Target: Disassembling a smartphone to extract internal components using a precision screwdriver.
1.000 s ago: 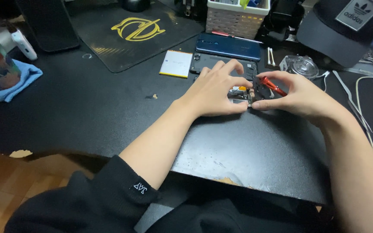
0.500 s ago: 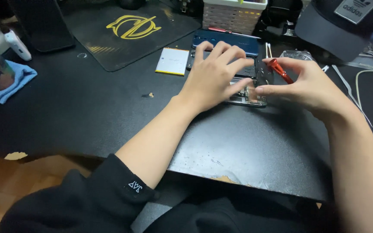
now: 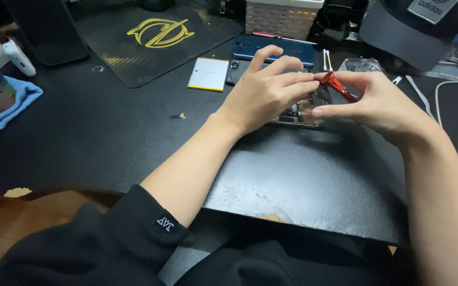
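The left hand (image 3: 263,90) lies over the opened phone (image 3: 300,112), fingers spread and curved, fingertips pointing toward 3 o'clock and touching the red tool (image 3: 339,87); it hides most of the phone, of which only the lower edge and some inner parts show beneath the palm. The right hand (image 3: 375,100) comes in from 4 o'clock and pinches the red tool between thumb and forefinger, the tool tilted with its upper end toward 10 o'clock. The phone rests on the black desk (image 3: 133,137), just above centre. At 11 o'clock from the left hand lies a white battery (image 3: 208,74) with a yellow lower edge, flat and apart from the phone. At 12 o'clock lies a blue back cover (image 3: 274,50), with a thin red-handled screwdriver (image 3: 276,36) along its far edge and a woven basket (image 3: 282,16) behind it. A black mat (image 3: 149,42) with a yellow emblem covers the desk at 10 o'clock. A blue cloth (image 3: 9,100) lies at 9 o'clock near the left edge, with a white object (image 3: 18,57) above it. A dark cap (image 3: 420,26) sits at 1 o'clock, and a clear plastic piece (image 3: 364,66) lies just behind the right hand. White cables (image 3: 425,98) run along the desk at 3 o'clock. The desk's near edge is chipped, and wooden floor (image 3: 6,233) shows at 8 o'clock.
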